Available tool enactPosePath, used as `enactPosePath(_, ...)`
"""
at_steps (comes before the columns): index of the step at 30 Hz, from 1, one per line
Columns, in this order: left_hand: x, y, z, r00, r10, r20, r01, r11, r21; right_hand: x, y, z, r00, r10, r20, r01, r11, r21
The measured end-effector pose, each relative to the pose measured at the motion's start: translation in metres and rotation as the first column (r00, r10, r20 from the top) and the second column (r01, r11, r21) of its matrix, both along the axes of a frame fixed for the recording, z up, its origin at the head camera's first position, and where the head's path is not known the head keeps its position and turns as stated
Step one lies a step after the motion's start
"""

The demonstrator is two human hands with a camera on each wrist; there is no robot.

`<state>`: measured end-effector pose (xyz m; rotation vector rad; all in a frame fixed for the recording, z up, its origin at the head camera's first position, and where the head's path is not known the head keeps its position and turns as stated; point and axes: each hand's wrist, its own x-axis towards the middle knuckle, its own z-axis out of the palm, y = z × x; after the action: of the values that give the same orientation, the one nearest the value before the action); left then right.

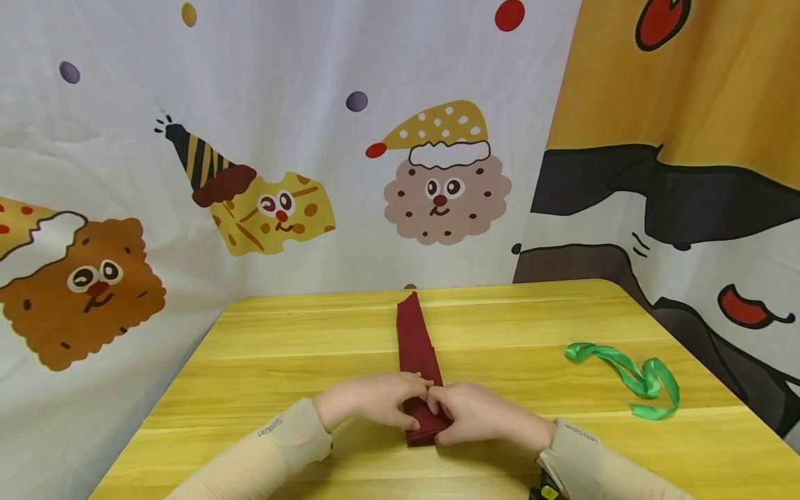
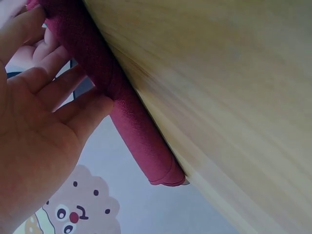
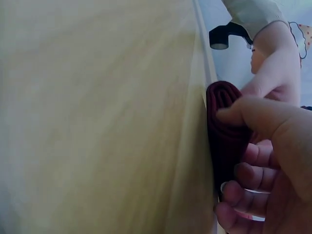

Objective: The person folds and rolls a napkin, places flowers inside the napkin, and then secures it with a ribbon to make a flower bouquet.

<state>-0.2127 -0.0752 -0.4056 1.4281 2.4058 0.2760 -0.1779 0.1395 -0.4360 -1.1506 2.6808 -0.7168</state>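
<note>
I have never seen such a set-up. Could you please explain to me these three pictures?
No machine is here: the left hand and the right hand of a person are the two grips. The wide picture comes from a camera on the head; the other two come from cameras on the wrists, one left, one right. On the table lie a dark red cloth roll and, towards the right, a green ribbon. Both grips hold the near part of the roll; the right wrist picture shows its layered end.
</note>
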Motion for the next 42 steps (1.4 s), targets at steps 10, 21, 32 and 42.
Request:
enactPosePath(10,0.0,0.001,0.0,1.0,0.007,0.004,-0.007,1.0,0.0,0.002,0.003,0.0,0.994,0.063,0.086,-0.058,0.996,-0.069)
enactPosePath(21,-0.017,0.021,0.021,0.997,-0.067,-0.035,0.067,0.998,-0.003,-0.017,0.054,0.036,0.959,0.117,0.257,-0.099,0.992,-0.079)
enactPosePath(32,-0.061,0.086,0.072,0.998,-0.007,0.063,-0.004,0.985,0.172,-0.038,0.151,0.068,0.958,-0.174,0.226,0.198,0.977,-0.085)
enactPosePath(42,-0.098,0.16,0.079,0.937,0.035,0.348,-0.202,0.866,0.457,-0.042,0.231,0.06,0.88,-0.449,0.159,0.469,0.874,-0.126)
